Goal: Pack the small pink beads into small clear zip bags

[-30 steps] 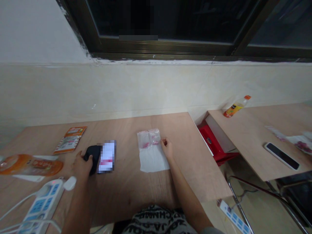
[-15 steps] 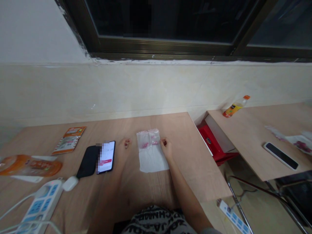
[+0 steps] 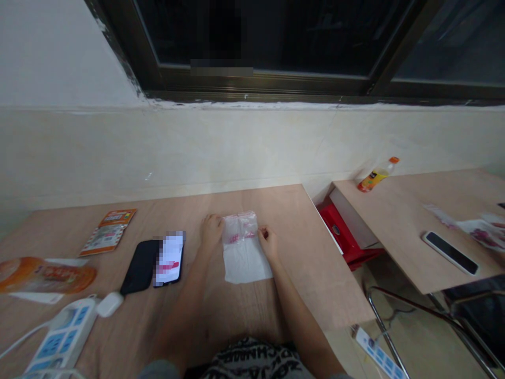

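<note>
The plastic bag [image 3: 244, 247] lies flat on the table [image 3: 236, 316], about midway between its left and right edges and nearer the far edge than the near one.

Hands: we find the left hand [image 3: 212, 231] at the bag's far left corner, fingers curled down and touching the plastic; we cannot tell whether it grips the corner or only presses on it. The right hand [image 3: 268, 243] is at the bag's right edge, thumb and fingers drawn together on that edge in a pinch. Both forearms reach in from the near edge.

Orientation: the bag's long axis runs from the near edge toward the far edge. Its zip-strip end points to the far edge and the wall.

Contents: we note small pink pieces gathered in the far part of the bag, just below the strip. The near part shows plain white; whether that is a sheet inside or beneath the bag cannot be told.

Surroundings: to the left of the left hand lie a lit phone [image 3: 169, 258] and, touching it, a black phone [image 3: 141, 266]. An orange packet [image 3: 108, 231] lies toward the far left corner. An orange bottle [image 3: 43, 273] lies on its side at the left edge, with a power strip [image 3: 59, 337] near the near left corner.
</note>
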The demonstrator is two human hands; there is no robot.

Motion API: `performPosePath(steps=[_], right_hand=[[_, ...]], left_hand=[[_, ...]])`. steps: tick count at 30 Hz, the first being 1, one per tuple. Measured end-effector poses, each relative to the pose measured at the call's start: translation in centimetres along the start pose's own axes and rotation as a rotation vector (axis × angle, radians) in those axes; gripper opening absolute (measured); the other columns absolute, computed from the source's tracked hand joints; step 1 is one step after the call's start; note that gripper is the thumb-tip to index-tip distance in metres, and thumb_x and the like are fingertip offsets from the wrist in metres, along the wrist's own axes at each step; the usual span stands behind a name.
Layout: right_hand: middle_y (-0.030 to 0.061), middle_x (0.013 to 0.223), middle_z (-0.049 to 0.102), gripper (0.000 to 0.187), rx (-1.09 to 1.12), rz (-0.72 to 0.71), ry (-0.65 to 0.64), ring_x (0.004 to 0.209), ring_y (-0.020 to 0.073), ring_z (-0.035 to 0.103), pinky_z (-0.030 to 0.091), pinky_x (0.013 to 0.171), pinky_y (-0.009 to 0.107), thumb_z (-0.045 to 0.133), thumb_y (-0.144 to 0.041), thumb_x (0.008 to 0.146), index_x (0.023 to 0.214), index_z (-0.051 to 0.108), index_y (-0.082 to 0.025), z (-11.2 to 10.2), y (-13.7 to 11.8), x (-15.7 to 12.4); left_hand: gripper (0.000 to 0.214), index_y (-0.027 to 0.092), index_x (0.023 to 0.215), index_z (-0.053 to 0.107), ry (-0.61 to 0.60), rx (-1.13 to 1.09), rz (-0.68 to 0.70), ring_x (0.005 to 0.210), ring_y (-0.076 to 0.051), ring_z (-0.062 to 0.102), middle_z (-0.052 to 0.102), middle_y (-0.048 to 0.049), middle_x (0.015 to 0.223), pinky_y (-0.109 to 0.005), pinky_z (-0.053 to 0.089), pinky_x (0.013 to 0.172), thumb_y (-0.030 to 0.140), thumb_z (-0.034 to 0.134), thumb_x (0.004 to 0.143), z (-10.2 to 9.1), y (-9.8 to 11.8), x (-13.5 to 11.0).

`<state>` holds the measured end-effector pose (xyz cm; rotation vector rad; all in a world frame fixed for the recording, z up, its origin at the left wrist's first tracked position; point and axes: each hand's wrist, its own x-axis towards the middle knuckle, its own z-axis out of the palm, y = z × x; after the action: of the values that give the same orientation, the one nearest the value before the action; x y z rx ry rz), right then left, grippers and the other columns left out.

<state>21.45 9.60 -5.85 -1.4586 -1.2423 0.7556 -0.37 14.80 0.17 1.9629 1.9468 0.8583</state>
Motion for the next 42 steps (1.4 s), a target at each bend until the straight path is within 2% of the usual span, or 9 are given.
performPosePath(steps=[7, 11, 14, 19, 25, 29, 32, 35, 42], right_hand=[[0.0012, 0.067, 0.062, 0.021, 0.044, 0.008, -0.001, 0.060, 0.0151, 0.054, 0.041, 0.058, 0.025, 0.053, -0.037, 0.082, 0.079, 0.062, -0.018, 0.1, 0.0, 0.0], [0.0006, 0.065, 0.061, 0.024, 0.132, 0.056, 0.035, 0.061, 0.0150, 0.053, 0.041, 0.058, 0.025, 0.054, -0.039, 0.080, 0.080, 0.063, -0.017, -0.3, 0.0, 0.3], [-0.0015, 0.063, 0.056, 0.026, 0.220, 0.088, 0.052, 0.059, 0.0141, 0.051, 0.040, 0.057, 0.024, 0.056, -0.043, 0.078, 0.080, 0.061, -0.017, -1.2, -0.1, 0.7], [-0.0005, 0.064, 0.057, 0.029, 0.365, 0.133, 0.032, 0.058, 0.0147, 0.052, 0.040, 0.055, 0.024, 0.062, -0.047, 0.075, 0.083, 0.062, -0.019, -2.9, -1.7, 0.2], [0.0013, 0.060, 0.058, 0.042, 0.329, 0.060, -0.292, 0.056, 0.0142, 0.051, 0.040, 0.054, 0.025, 0.056, -0.058, 0.080, 0.072, 0.066, -0.018, -2.1, -6.3, -2.2], [-0.0020, 0.054, 0.052, 0.041, 0.408, 0.126, -0.228, 0.052, 0.0116, 0.046, 0.038, 0.053, 0.024, 0.061, -0.057, 0.077, 0.065, 0.063, -0.018, -1.9, -8.0, -3.3], [-0.0027, 0.054, 0.051, 0.036, 0.406, 0.145, -0.233, 0.052, 0.0111, 0.045, 0.036, 0.052, 0.023, 0.066, -0.053, 0.074, 0.066, 0.063, -0.018, -2.5, -8.4, -3.5], [-0.0029, 0.054, 0.051, 0.035, 0.365, 0.121, -0.275, 0.051, 0.0109, 0.043, 0.035, 0.051, 0.023, 0.066, -0.052, 0.074, 0.067, 0.065, -0.018, -3.1, -8.6, -3.4], [0.0013, 0.068, 0.061, 0.026, 0.098, -0.085, -0.448, 0.062, 0.0132, 0.050, 0.037, 0.058, 0.023, 0.055, -0.037, 0.087, 0.081, 0.069, -0.016, -3.7, -9.9, -4.1]], left_hand=[[0.015, 0.019, 0.080, 0.064, 0.030, -0.033, -0.005, 0.093, -0.024, 0.062, 0.068, -0.0093, 0.091, -0.037, 0.045, 0.089, 0.024, 0.050, 0.079, -1.2, 0.2, -0.4], [0.014, 0.019, 0.080, 0.063, -0.026, -0.233, -0.108, 0.077, -0.020, 0.064, 0.069, -0.0053, 0.082, -0.031, 0.049, 0.073, 0.028, 0.054, 0.078, -2.7, 0.9, -1.0], [0.016, 0.019, 0.079, 0.064, -0.055, -0.380, -0.127, 0.070, -0.017, 0.064, 0.069, -0.0029, 0.074, -0.027, 0.048, 0.064, 0.033, 0.056, 0.077, -4.3, 2.0, -1.6], [0.018, 0.019, 0.080, 0.065, -0.052, -0.441, -0.083, 0.064, -0.016, 0.063, 0.069, -0.0023, 0.071, -0.026, 0.047, 0.061, 0.036, 0.061, 0.076, -6.5, 5.0, -3.2], [0.012, 0.019, 0.080, 0.065, -0.045, -0.542, 0.127, 0.078, -0.016, 0.065, 0.071, -0.0046, 0.085, -0.027, 0.051, 0.069, 0.027, 0.057, 0.083, -4.7, 8.6, -7.2], [0.013, 0.020, 0.079, 0.063, -0.028, -0.551, 0.205, 0.088, -0.016, 0.066, 0.071, -0.0050, 0.091, -0.028, 0.052, 0.076, 0.025, 0.055, 0.087, -3.1, 9.5, -10.2], [0.010, 0.021, 0.081, 0.062, -0.005, -0.510, 0.193, 0.094, -0.018, 0.065, 0.070, -0.0050, 0.095, -0.029, 0.051, 0.076, 0.025, 0.055, 0.086, -2.7, 9.5, -11.3], [0.010, 0.022, 0.090, 0.063, -0.078, -0.425, 0.135, 0.088, -0.017, 0.065, 0.070, -0.0031, 0.093, -0.030, 0.050, 0.076, 0.029, 0.057, 0.086, -2.9, 9.3, -11.4], [0.019, 0.021, 0.091, 0.062, -0.208, -0.349, 0.007, 0.074, -0.015, 0.065, 0.072, -0.0016, 0.085, -0.027, 0.047, 0.071, 0.037, 0.053, 0.089, -4.2, 9.7, -10.4]])
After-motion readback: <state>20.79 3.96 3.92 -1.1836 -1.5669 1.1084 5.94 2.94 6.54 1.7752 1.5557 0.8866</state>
